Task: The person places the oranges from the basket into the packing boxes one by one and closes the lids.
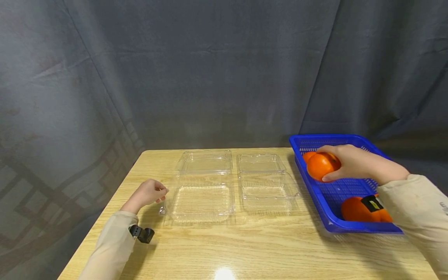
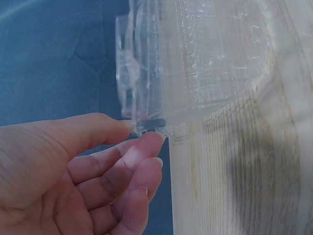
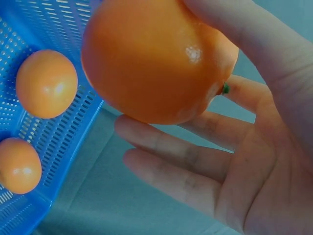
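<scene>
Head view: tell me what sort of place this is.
Probably a staged tabletop workspace: a dark grey curtain hangs behind a wood-grain table, which holds clear plastic clamshell containers and a blue plastic basket of oranges.

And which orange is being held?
The orange showing a green stem, gripped by the right hand; the other visible oranges lie in the basket.

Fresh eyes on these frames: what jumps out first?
Most likely the bright orange fruit in the right hand, on the right of the head view, against the vivid blue basket with more fruit inside. Next, the clear plastic containers standing open mid-table: the left container, its edge pinched by the left hand, and the right container between it and the basket.
</scene>
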### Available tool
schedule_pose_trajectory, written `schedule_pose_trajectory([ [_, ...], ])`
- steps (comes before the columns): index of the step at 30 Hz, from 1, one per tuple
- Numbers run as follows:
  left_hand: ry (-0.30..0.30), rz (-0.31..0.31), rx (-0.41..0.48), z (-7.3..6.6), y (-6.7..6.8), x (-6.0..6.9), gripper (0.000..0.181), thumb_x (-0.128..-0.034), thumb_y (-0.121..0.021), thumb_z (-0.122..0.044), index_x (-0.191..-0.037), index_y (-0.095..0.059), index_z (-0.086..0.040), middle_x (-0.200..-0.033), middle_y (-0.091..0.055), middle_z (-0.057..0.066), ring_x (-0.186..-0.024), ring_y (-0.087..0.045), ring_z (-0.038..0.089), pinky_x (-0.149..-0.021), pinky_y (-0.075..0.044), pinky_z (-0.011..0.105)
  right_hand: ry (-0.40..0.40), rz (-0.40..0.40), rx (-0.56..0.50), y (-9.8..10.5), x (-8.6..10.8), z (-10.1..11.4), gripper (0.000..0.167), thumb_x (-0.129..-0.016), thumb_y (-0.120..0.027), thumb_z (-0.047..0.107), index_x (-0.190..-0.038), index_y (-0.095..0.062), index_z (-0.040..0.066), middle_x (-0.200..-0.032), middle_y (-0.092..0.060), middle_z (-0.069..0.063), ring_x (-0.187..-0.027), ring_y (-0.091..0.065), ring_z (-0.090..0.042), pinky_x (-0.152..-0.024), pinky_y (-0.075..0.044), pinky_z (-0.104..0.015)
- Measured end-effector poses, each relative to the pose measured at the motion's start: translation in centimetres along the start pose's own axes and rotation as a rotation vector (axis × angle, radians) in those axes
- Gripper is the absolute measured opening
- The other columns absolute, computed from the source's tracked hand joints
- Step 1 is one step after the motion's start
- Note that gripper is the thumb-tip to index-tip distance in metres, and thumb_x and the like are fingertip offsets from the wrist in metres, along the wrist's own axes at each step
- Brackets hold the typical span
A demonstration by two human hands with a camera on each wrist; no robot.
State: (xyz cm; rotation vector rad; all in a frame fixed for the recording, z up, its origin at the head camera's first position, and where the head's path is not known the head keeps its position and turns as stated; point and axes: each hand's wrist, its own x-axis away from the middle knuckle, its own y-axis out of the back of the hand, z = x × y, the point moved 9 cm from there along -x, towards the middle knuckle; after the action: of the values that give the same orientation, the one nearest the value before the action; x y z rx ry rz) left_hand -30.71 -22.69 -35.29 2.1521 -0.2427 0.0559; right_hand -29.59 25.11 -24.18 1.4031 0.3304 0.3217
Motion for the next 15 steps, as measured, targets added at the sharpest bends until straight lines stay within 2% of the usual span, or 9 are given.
schedule_pose_trajectory([
  [10, 0.006, -0.002, 0.0, 0.1, -0.1, -0.1, 0.024, -0.0916, -0.054, -0.014, -0.096, -0.067, 0.006, -0.076, -0.068, 0.009, -0.066, -0.06, 0.016, -0.062, -0.048, 0.032, 0.073, -0.041, 0.012, 0.6, 0.0, 1.6, 0.068, -0.064, -0.083, 0.034, -0.12, -0.057, 0.004, -0.102, -0.067, -0.007, -0.084, -0.059, -0.018, -0.071, -0.051, -0.038],
  [15, 0.009, 0.003, 0.002, 0.2, -0.1, -0.1, 0.025, -0.0918, -0.054, -0.014, -0.097, -0.067, 0.006, -0.076, -0.068, 0.009, -0.067, -0.061, 0.017, -0.064, -0.05, 0.033, 0.076, -0.035, 0.005, 0.6, 0.0, 2.3, 0.066, -0.065, -0.083, 0.031, -0.12, -0.057, 0.005, -0.102, -0.067, -0.006, -0.084, -0.058, -0.017, -0.072, -0.051, -0.036],
])
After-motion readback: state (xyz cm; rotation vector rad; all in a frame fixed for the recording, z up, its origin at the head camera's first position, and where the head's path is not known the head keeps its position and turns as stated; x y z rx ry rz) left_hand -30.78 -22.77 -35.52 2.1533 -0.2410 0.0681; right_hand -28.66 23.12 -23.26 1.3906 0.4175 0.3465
